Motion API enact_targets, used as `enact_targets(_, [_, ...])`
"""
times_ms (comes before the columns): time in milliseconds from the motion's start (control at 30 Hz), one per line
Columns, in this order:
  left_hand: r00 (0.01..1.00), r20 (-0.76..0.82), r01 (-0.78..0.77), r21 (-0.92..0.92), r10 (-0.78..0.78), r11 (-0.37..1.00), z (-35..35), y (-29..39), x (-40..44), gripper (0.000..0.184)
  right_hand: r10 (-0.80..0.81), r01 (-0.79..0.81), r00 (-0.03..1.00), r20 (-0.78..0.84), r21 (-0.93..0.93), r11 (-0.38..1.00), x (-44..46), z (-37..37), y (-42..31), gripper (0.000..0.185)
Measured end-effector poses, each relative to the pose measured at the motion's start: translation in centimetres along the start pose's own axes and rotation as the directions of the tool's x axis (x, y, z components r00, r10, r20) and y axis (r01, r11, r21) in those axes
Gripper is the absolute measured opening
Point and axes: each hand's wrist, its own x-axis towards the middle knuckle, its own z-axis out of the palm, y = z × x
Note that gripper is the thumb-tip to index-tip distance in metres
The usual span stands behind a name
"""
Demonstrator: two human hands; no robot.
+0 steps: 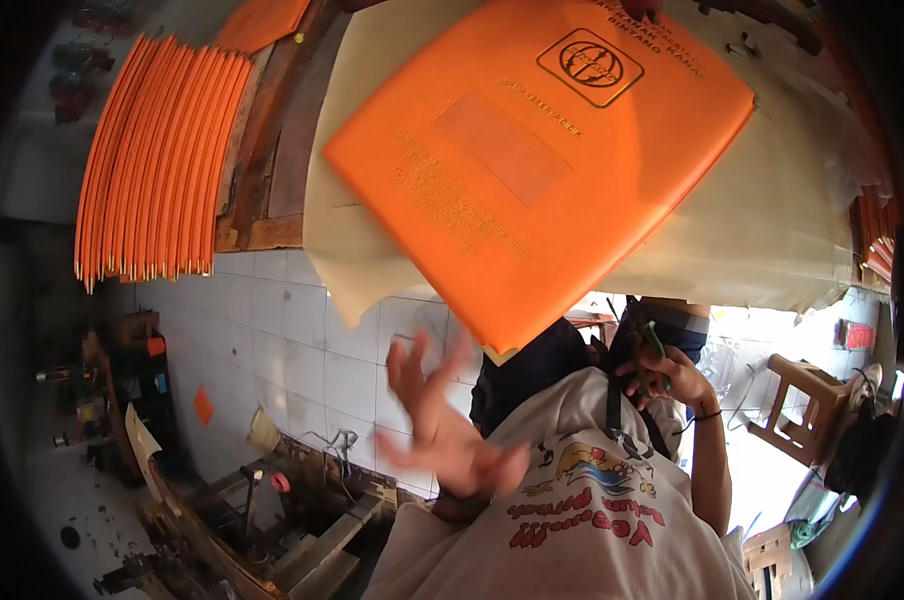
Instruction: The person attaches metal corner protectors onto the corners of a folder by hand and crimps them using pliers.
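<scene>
A large orange folder cover [512,190] with gold lettering and a framed emblem lies tilted on the table, its near corner jutting past the edge. Just below that corner is my left hand [437,420], open, fingers spread, slightly blurred and touching nothing. My right hand [672,375] is closed around scissors [653,345] with green handles, close to my waist. The blades are dark and hard to make out. At the top edge, what looks like another person's fingers [644,8] touch the cover.
Brownish paper [772,220] covers the table under the folder. A row of stacked orange folders [162,160] stands at the left, beside the wooden table edge [262,235]. A wooden stool [797,410] is on the right; wooden machinery [312,540] stands at lower left.
</scene>
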Motion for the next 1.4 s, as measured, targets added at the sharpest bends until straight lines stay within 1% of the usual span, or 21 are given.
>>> enact_targets(33, [0.977, 0.187, 0.054, 0.254, -0.103, 0.966, 0.0, -0.7, 1.0, 0.09, -0.004, 0.004, 1.0, 0.003, 0.0, 1.0, 0.0, 0.2, -0.1, 0.043])
enact_targets(100, [0.937, 0.277, 0.058, 0.479, -0.214, 0.876, -0.1, -0.9, 1.3, 0.096, -0.004, 0.004, 1.0, -0.011, 0.003, 1.0, -0.7, 0.5, -0.7, 0.042])
enact_targets(167, [0.977, 0.169, 0.041, 0.448, -0.13, 0.893, -0.7, -0.9, 0.7, 0.096, -0.016, 0.017, 0.999, -0.031, 0.021, 1.0, -0.8, 1.4, -1.3, 0.04])
enact_targets(233, [0.972, 0.061, 0.203, 0.282, -0.228, 0.938, 0.2, -0.3, 0.0, 0.089, -0.015, 0.016, 1.0, -0.027, 0.028, 0.999, -0.5, 0.7, -0.7, 0.039])
enact_targets(300, [0.904, 0.315, 0.085, 0.526, -0.287, 0.846, -0.3, 0.0, 0.8, 0.083, -0.011, 0.011, 1.0, -0.012, 0.029, 1.0, -0.4, 0.6, -0.7, 0.039])
enact_targets(433, [0.969, 0.245, -0.078, 0.371, -0.017, 0.925, -1.9, -1.1, 0.4, 0.062, -0.009, 0.009, 1.0, 0.021, -0.004, 1.0, -0.2, -0.2, -0.7, 0.041])
enact_targets(467, [0.977, 0.209, -0.087, 0.273, 0.03, 0.958, -2.8, -1.1, 0.0, 0.052, 0.001, -0.001, 1.0, 0.027, -0.017, 1.0, -0.3, -0.5, -0.1, 0.041])
enact_targets(533, [0.998, 0.047, 0.027, 0.197, -0.037, 0.98, -1.2, -0.9, 0.3, 0.036, -0.013, 0.013, 1.0, -0.006, 0.007, 1.0, -0.6, 0.5, -0.7, 0.039])
enact_targets(600, [0.997, 0.037, 0.058, 0.259, -0.07, 0.964, -0.2, -0.9, 0.6, 0.036, -0.016, 0.016, 1.0, -0.003, 0.016, 1.0, -0.6, 0.6, -1.2, 0.038])
enact_targets(667, [0.98, 0.18, -0.014, 0.462, -0.079, 0.887, 0.4, -1.2, 0.8, 0.042, -0.006, 0.004, 1.0, 0.029, 0.044, 0.999, -0.5, -0.1, -0.3, 0.038])
enact_targets(733, [0.993, 0.021, -0.114, 0.229, 0.112, 0.967, 0.6, -0.9, 0.3, 0.042, -0.021, 0.02, 0.999, 0.036, 0.032, 0.999, -0.3, -0.3, -0.5, 0.037])
enact_targets(800, [0.951, 0.255, -0.097, -0.285, 0.173, 0.954, -0.8, -0.4, 1.0, 0.042, -0.019, 0.019, 1.0, 0.018, -0.015, 1.0, -0.6, 0.0, -0.6, 0.036])
enact_targets(833, [0.805, 0.52, 0.105, -0.598, 0.285, 0.794, -1.9, -0.2, 2.4, 0.037, -0.02, 0.02, 1.0, 0.006, 0.0, 1.0, -0.7, 0.4, -0.6, 0.035])
enact_targets(867, [0.641, 0.677, 0.275, -0.643, 0.363, 0.715, -1.2, 0.3, 2.6, 0.035, -0.019, 0.019, 1.0, -0.004, 0.012, 1.0, -0.8, 0.7, -0.8, 0.034])
enact_targets(900, [0.444, 0.77, 0.442, -0.633, 0.458, 0.636, -0.2, 0.7, 2.6, 0.032, -0.021, 0.021, 1.0, -0.012, 0.017, 1.0, -0.8, 0.6, -1.0, 0.034])
enact_targets(967, [0.336, 0.724, 0.536, -0.673, 0.602, 0.51, 1.4, 1.2, 0.0, 0.029, -0.012, 0.009, 0.998, 0.065, 0.047, 0.999, -0.3, -0.7, -0.3, 0.034])
enact_targets(1000, [0.412, 0.683, 0.568, -0.71, 0.603, 0.415, 2.0, 1.9, -1.0, 0.025, -0.005, 0.002, 0.998, 0.067, 0.051, 0.999, -0.4, -0.7, -0.3, 0.034])
enact_targets(1100, [0.413, 0.624, 0.479, -0.769, 0.664, 0.424, 1.5, 1.5, -0.8, 0.017, 0.004, -0.007, 0.999, 0.049, 0.054, 0.999, -0.8, -0.1, -0.6, 0.035])
enact_targets(1133, [0.459, 0.616, 0.457, -0.782, 0.64, 0.424, 1.6, 2.1, -0.6, 0.007, 0.004, -0.006, 0.999, 0.04, 0.056, 0.998, -0.9, 0.1, -0.8, 0.035])
enact_targets(1233, [0.435, 0.646, 0.425, -0.761, 0.627, 0.49, 2.9, 3.6, 0.2, 0.012, 0.013, -0.016, 0.999, 0.047, 0.06, 0.998, -0.8, 0.0, -0.8, 0.035])
enact_targets(1400, [0.449, 0.491, 0.47, -0.84, 0.746, 0.27, 4.5, 3.5, 1.1, 0.009, 0.022, -0.026, 0.996, 0.082, 0.045, 0.999, -0.8, -0.6, -0.5, 0.035])
